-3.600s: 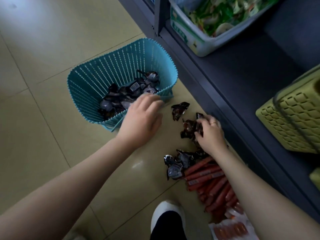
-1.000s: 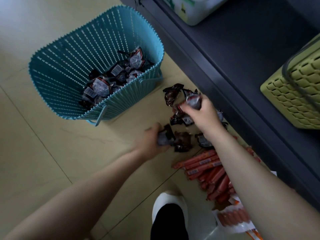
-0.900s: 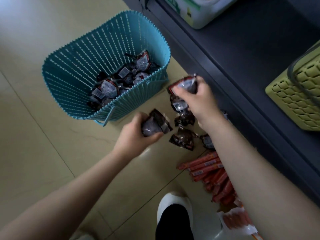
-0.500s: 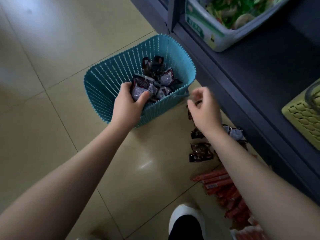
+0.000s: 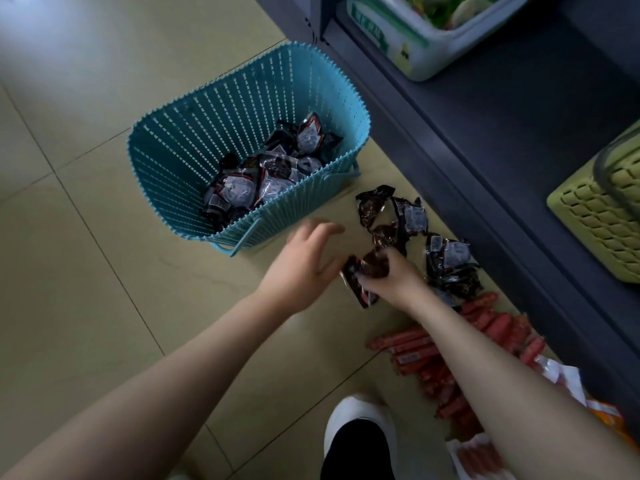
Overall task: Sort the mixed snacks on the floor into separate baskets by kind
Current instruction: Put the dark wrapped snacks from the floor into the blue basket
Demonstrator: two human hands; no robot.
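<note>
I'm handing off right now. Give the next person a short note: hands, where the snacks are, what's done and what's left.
Right hand grips a dark packet low over the floor. Left hand is open and empty beside it.
Teal basket already holds many dark packets.
Left: loose dark packets on the floor by the shelf base, and the red sausage sticks, all unsorted. A yellow-green basket sits on the shelf.

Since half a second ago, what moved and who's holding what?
The left hand let its dark packet go into the teal basket and came back out toward the floor pile, fingers open. The right hand dropped down and gripped a dark packet. The red sausages stayed put.
</note>
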